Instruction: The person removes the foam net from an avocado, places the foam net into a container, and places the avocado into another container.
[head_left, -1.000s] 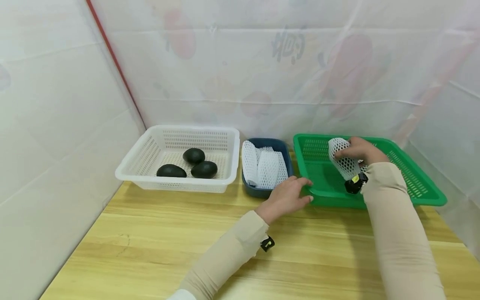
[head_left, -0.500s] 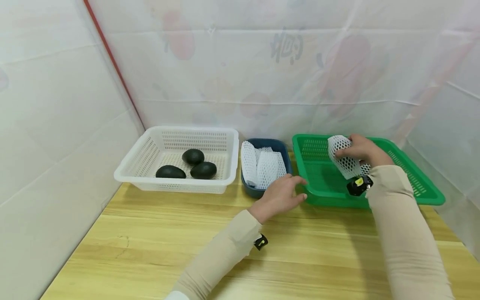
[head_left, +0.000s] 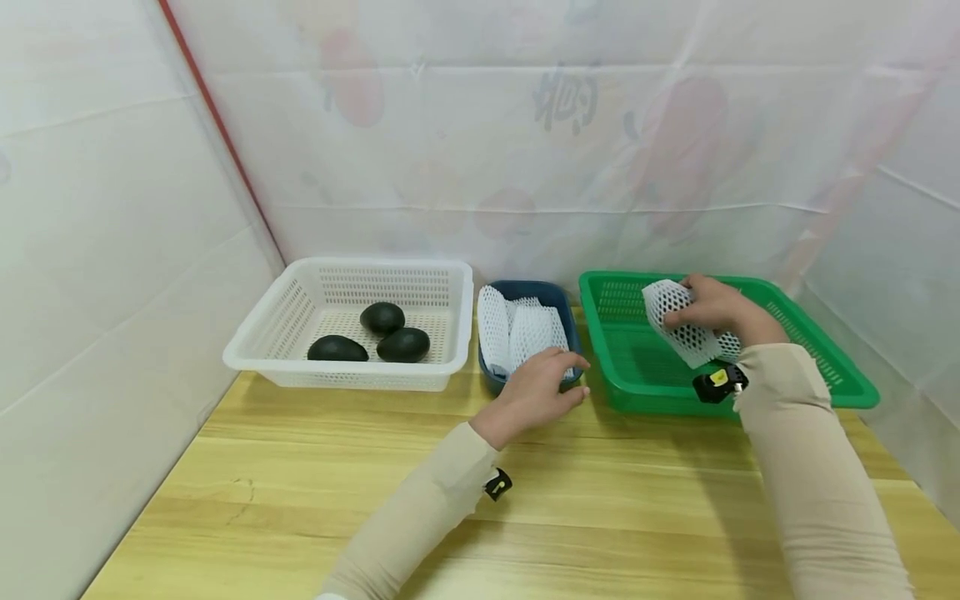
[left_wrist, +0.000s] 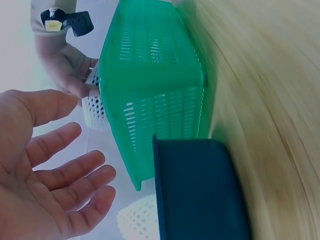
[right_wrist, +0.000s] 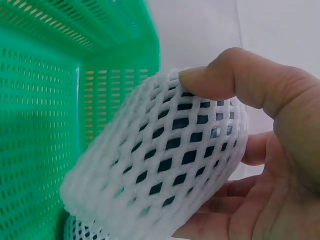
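My right hand grips a white foam net sleeve over the green basket. Dark skin, like that of the avocados, shows through its mesh at the thumb end, while its other end hangs loose. Below it in the basket lies another netted piece, partly hidden. My left hand has its fingers spread and holds nothing, near the front right rim of the blue bin. Inside that bin are several white foam nets, partly covered by the hand in the head view.
A white basket stands at the left with three dark avocados in it. The blue bin sits between the two baskets. All rest on a wooden table, with white sheeting behind and at the sides.
My left hand has drawn back leftward from the green basket's front corner toward the blue bin. The right hand still holds the netted avocado over the green basket, its lower end now swung slightly.
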